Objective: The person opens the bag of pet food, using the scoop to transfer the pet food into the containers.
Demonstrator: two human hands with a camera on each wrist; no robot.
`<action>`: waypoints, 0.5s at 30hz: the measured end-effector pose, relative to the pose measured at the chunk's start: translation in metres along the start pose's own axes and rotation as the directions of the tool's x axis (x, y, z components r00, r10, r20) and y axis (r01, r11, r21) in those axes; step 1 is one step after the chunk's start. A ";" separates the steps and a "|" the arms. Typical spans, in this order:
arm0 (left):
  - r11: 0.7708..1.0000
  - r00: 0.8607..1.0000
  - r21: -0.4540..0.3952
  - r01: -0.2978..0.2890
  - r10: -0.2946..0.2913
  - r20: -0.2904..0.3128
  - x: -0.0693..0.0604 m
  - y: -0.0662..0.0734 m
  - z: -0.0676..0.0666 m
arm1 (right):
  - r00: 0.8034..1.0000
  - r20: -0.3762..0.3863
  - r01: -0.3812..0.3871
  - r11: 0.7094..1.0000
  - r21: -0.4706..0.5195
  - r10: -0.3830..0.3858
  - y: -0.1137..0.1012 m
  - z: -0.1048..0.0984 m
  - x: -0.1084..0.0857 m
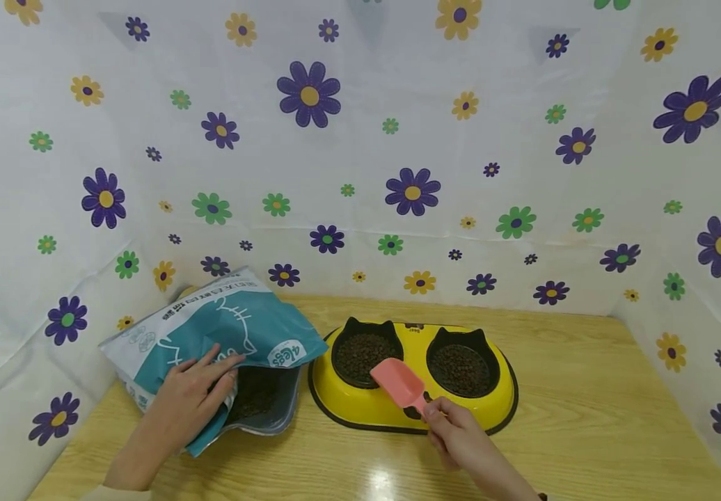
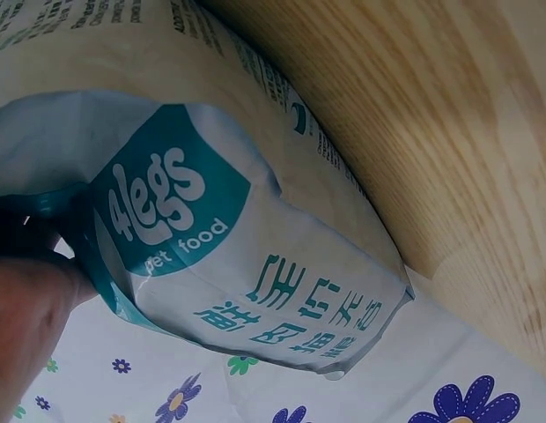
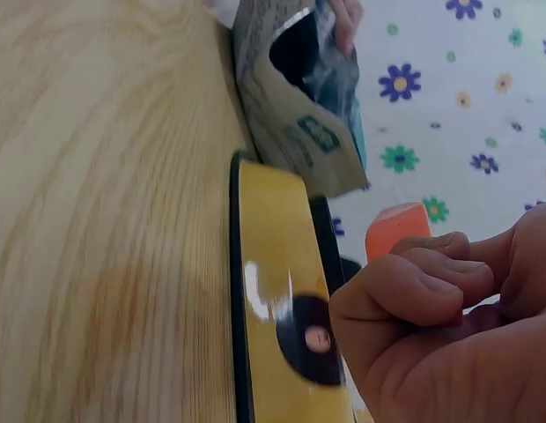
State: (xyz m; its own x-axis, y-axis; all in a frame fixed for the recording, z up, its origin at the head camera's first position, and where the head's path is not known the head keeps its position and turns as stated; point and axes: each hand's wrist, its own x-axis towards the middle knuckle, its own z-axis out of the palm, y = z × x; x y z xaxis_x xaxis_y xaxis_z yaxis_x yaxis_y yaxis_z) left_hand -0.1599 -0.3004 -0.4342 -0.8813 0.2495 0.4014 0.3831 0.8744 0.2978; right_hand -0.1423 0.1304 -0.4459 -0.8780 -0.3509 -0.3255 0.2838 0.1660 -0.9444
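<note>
A teal and white pet food bag [image 1: 260, 327] lies on its side at the left, with its mouth facing the front and dark kibble [image 1: 254, 393] showing inside. My left hand [image 1: 194, 403] grips the rim of that mouth; the left wrist view shows the bag's printed side [image 2: 158, 194]. In my right hand [image 1: 461, 438] is the handle of a pink scoop [image 1: 401, 383], held over the front middle of a yellow double pet bowl [image 1: 413, 355]. Both black cat-eared bowls hold brown kibble [image 1: 363, 355]. The scoop's inside looks bare.
A wooden table [image 1: 586, 390] carries everything. White flower-printed cloth [image 1: 360, 153] rises behind it and along both sides. The bag stands close to the left end of the yellow bowl.
</note>
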 end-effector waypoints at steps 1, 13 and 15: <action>1.000 1.000 0.000 0.000 0.000 0.000 -0.001 0.000 0.000 | 1.000 0.028 0.001 1.000 0.000 -0.001 -0.001 0.005 0.001; 1.000 0.999 -0.001 -0.021 0.021 -0.043 -0.003 -0.002 0.002 | 0.971 0.201 0.169 0.967 -0.189 -0.130 -0.020 0.071 0.024; 1.000 0.999 0.002 -0.021 0.021 -0.042 -0.003 -0.002 0.002 | 0.964 0.220 0.199 0.955 -0.220 -0.150 -0.024 0.081 0.029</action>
State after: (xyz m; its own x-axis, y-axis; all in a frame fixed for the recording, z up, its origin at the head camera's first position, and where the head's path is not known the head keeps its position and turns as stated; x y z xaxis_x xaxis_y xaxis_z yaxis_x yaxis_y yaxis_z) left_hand -0.1585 -0.3017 -0.4379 -0.8605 0.2501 0.4437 0.4011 0.8697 0.2876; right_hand -0.1434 0.0420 -0.4360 -0.8041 -0.5657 -0.1826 0.0117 0.2920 -0.9563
